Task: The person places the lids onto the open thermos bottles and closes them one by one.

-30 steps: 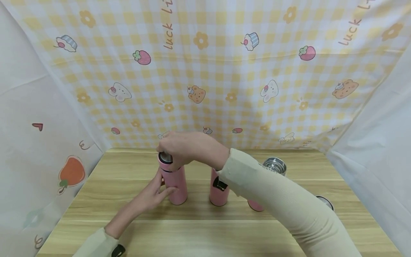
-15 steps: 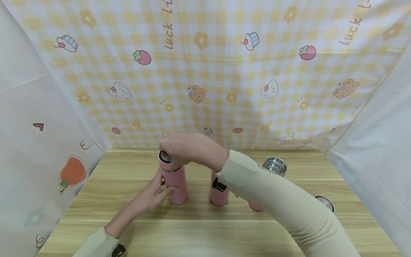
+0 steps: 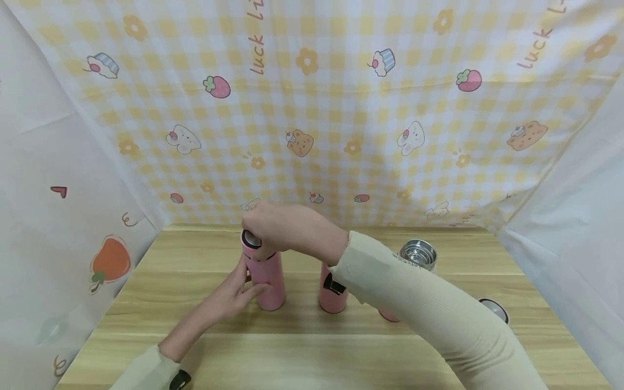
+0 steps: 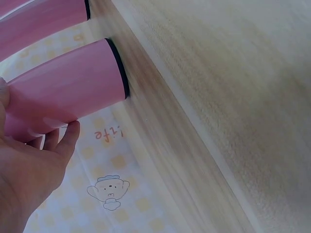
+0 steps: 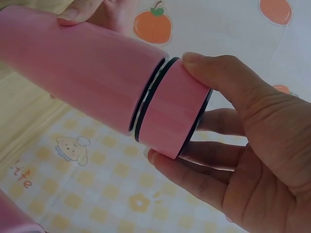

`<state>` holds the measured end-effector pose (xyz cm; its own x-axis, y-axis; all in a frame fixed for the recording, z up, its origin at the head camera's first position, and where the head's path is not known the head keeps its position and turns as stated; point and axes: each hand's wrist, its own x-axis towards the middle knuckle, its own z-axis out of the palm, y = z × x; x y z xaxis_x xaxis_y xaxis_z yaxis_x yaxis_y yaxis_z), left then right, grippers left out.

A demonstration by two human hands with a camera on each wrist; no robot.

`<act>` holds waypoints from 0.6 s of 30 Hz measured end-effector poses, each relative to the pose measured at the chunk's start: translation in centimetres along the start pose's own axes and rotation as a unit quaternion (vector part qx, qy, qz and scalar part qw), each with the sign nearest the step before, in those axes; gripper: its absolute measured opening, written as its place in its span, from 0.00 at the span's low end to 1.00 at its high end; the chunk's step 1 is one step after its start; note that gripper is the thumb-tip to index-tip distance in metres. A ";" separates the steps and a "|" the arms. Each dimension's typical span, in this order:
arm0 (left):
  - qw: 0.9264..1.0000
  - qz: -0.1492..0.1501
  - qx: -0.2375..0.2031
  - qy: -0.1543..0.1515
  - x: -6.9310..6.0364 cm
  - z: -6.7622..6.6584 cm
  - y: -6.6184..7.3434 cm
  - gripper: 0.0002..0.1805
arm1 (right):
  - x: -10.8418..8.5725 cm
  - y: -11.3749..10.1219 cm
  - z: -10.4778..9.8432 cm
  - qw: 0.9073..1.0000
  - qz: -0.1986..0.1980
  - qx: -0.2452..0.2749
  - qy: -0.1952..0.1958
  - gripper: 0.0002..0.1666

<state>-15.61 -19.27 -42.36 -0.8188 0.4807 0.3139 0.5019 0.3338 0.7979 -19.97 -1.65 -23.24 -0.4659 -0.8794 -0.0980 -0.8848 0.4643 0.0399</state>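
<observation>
On the left of the table stands a pink thermos bottle (image 3: 268,284). My left hand (image 3: 231,298) holds it around the side, thumb in front. My right hand (image 3: 287,225) reaches over from the right and grips the pink lid (image 5: 172,107) at its top. In the right wrist view, thumb and fingers hold opposite sides of this black-edged lid, and a narrow gap with a glint of metal shows between lid and bottle. The left wrist view has the left hand (image 4: 36,170) against the bottle's side, near its black base.
A second pink bottle (image 3: 333,298) stands in the middle, its top hidden by the right arm. Farther right is a third bottle (image 3: 390,314) with an open steel mouth (image 3: 418,253), partly behind the sleeve. A loose lid (image 3: 494,310) lies near the right edge. Patterned cloth hangs behind.
The right hand has shifted very slightly to the right on the lid. The left hand and the bottles look unmoved.
</observation>
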 end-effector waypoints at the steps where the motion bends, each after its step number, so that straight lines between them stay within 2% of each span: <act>1: 1.000 0.002 0.001 0.000 0.0 0.0 0.0 0.47 | 0.0 0.0 0.0 1.000 -0.002 -0.003 -0.001 0.11; 6: 1.000 0.006 0.001 0.002 -0.1 0.0 0.0 0.46 | 0.1 -0.3 -0.1 0.999 0.002 -0.033 0.003 0.14; 11: 1.000 0.005 -0.007 0.001 0.0 0.1 -0.1 0.46 | 0.2 -0.4 -0.2 1.000 0.016 -0.014 -0.013 0.18; 18: 1.000 0.003 -0.012 0.002 -0.1 0.0 -0.1 0.47 | 0.5 -0.1 -0.5 1.000 0.006 0.009 -0.025 0.13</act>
<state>-15.58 -19.29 -42.47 -0.8171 0.4797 0.3197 0.4991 0.3112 0.8087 -20.10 -2.16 -22.78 -0.4752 -0.8673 -0.1481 -0.8784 0.4773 0.0232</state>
